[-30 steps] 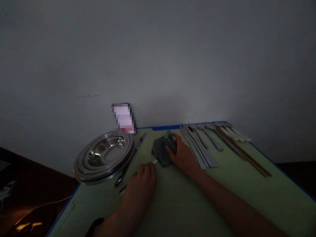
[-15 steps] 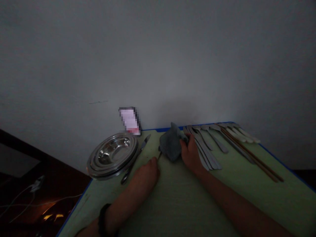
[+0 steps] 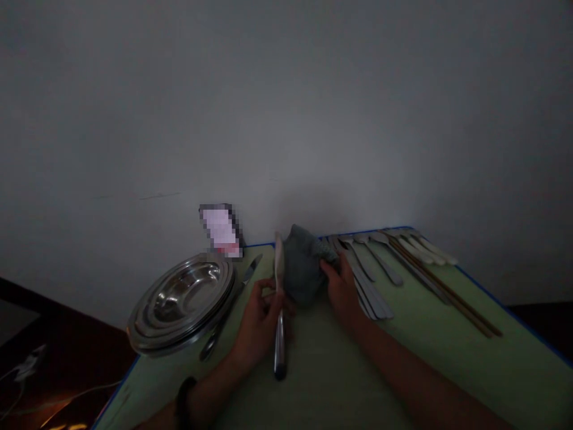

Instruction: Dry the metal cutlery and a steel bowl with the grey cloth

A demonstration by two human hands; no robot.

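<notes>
A metal table knife [image 3: 280,340] is pinched between the fingers of my left hand [image 3: 262,316], its blade pointing away and its handle towards me. To its right, my right hand [image 3: 342,286] grips a grey-green cloth [image 3: 304,269] by the right edge. The cloth hangs loosely beside the blade; whether the two touch I cannot tell. A second table knife [image 3: 233,304] lies left of my left hand, along the stack of metal plates [image 3: 134,325]. Right of my right hand lie several flat metal handles [image 3: 373,298], partly covered by the hand.
Spoons [image 3: 385,263], a pair of brown chopsticks [image 3: 447,286] and several white-handled pieces [image 3: 425,248] lie along the right side of the green table [image 3: 322,382]. A phone with a blurred screen [image 3: 221,230] leans on the wall [image 3: 286,107]. A cable [image 3: 76,397] runs below the table's left edge.
My left hand has turned and raised the knife, which was mostly hidden, into plain view. In my right hand the cloth has been lifted and opened out from its folded shape.
</notes>
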